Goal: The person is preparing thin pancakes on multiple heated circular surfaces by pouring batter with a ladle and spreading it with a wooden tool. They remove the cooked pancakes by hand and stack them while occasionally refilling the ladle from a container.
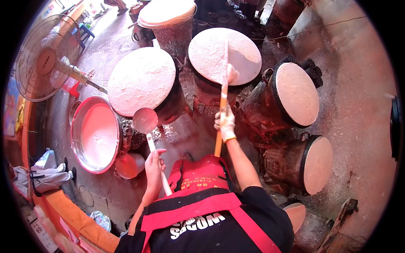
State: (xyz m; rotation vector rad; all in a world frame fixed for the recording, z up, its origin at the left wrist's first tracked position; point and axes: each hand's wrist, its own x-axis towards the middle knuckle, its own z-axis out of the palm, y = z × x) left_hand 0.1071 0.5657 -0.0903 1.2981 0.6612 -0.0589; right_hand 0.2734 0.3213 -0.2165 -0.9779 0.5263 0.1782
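Observation:
My left hand (155,166) is closed round the pale handle of a ladle (145,121). The ladle's round bowl is held up beside the near edge of the left round griddle (143,82), which has a white, rough-textured layer on it. My right hand (225,123), in a whitish glove, grips a long wooden stick (222,101). The stick's pale far part lies across the far middle griddle (202,50). Left of it the white layer looks rough; at its right is a smoother, shaded patch. A pale lump (233,74) sits against the stick.
A wide metal basin (75,145) of pale liquid stands at the left, with a small bucket (130,165) beside it. More coated griddles on drum stoves (287,166) line the right. A standing fan (46,61) is at the far left; a stacked round pile (166,12) is at the back.

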